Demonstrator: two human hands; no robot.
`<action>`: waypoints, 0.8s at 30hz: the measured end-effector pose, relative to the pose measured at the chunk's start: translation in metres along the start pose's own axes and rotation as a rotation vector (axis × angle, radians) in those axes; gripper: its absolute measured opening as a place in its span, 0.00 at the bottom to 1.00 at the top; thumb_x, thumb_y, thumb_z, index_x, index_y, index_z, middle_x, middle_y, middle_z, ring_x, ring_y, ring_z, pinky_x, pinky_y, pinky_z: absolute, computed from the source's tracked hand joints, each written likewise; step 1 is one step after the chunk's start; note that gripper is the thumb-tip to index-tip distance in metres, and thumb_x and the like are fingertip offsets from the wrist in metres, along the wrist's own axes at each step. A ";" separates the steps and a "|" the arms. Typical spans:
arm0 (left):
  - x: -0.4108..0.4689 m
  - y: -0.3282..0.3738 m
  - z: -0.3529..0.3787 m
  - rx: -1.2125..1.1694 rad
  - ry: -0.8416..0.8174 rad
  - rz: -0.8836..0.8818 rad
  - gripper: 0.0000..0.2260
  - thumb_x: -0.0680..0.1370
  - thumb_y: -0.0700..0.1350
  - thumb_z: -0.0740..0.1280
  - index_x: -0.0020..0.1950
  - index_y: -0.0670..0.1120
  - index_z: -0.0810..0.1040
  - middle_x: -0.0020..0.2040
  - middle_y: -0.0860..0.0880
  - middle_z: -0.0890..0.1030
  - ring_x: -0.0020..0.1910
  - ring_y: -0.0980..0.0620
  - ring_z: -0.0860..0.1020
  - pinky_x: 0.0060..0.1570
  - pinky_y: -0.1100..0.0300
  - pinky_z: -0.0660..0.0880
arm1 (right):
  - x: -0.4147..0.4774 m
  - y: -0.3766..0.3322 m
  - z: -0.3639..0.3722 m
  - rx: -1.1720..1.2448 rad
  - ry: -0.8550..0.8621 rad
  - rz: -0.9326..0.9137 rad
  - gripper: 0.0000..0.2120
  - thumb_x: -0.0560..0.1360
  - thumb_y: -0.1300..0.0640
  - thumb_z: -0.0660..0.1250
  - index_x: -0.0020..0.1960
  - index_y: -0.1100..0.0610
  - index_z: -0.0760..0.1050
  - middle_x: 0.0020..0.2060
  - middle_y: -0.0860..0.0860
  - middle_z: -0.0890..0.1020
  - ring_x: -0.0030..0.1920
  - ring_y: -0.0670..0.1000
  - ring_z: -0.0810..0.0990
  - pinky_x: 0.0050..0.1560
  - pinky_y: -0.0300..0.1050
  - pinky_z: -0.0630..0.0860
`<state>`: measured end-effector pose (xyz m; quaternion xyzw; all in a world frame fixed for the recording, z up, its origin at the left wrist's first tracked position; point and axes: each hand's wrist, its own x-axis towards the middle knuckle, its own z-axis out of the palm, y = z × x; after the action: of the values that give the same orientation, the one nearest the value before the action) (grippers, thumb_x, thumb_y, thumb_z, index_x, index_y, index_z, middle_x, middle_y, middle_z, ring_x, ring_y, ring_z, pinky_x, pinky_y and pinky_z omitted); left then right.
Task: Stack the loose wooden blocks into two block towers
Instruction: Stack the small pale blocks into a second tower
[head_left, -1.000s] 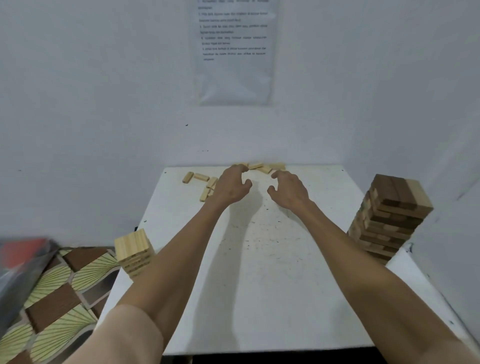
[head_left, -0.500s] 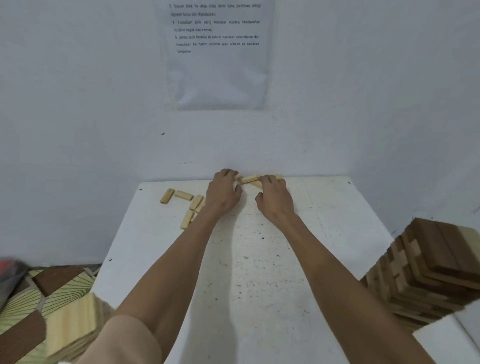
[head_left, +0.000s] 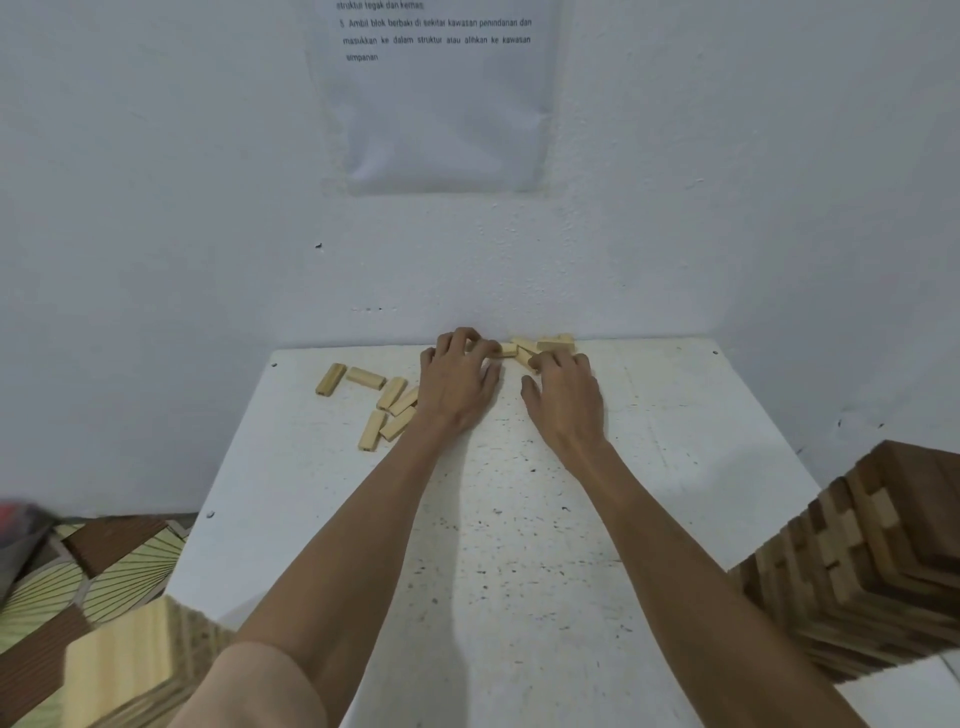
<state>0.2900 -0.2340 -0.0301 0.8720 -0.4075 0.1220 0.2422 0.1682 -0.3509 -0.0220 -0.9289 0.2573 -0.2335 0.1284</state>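
A small heap of pale, short rectangular wooden blocks (head_left: 543, 345) lies at the far edge of the white speckled table (head_left: 519, 545), against the wall, and both hands are on it. The left hand (head_left: 460, 382) meets the heap at its left end. Its fingers curl down over a block whose long axis runs left to right, with one end poking out past the fingertips. The right hand (head_left: 566, 397) lies on the near side of the heap, fingers bent over blocks that point several ways, thumb held apart. I cannot tell whether either grip has closed round a block, because the fingers hide the contact. A second scatter of pale wooden blocks (head_left: 384, 397) lies just left of the left wrist, nearer that hand. The dark brown block tower (head_left: 857, 561) stands near right and the pale block tower (head_left: 119, 670) near left, so I judge each carry must run back toward the person.
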 end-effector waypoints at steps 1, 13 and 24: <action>0.000 0.000 -0.001 -0.003 -0.002 -0.002 0.12 0.83 0.52 0.63 0.64 0.52 0.80 0.64 0.48 0.75 0.64 0.45 0.72 0.60 0.47 0.69 | 0.000 0.001 -0.001 0.025 0.011 0.017 0.12 0.81 0.55 0.67 0.62 0.59 0.80 0.60 0.55 0.80 0.59 0.57 0.75 0.50 0.52 0.76; 0.002 -0.001 -0.004 -0.039 -0.060 -0.008 0.14 0.83 0.51 0.65 0.68 0.54 0.78 0.65 0.48 0.77 0.65 0.45 0.73 0.62 0.48 0.67 | 0.003 0.006 0.002 0.153 0.064 0.098 0.09 0.79 0.53 0.71 0.58 0.55 0.81 0.56 0.51 0.83 0.56 0.55 0.75 0.48 0.53 0.77; -0.004 0.008 -0.016 -0.174 -0.116 0.057 0.08 0.82 0.47 0.69 0.59 0.49 0.84 0.56 0.49 0.81 0.57 0.47 0.73 0.54 0.53 0.68 | -0.017 0.001 0.001 0.157 0.124 0.163 0.09 0.77 0.57 0.70 0.56 0.58 0.82 0.50 0.55 0.83 0.53 0.57 0.74 0.48 0.52 0.74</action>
<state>0.2812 -0.2277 -0.0157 0.8414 -0.4545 0.0420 0.2894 0.1554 -0.3423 -0.0293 -0.8757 0.3203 -0.2987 0.2031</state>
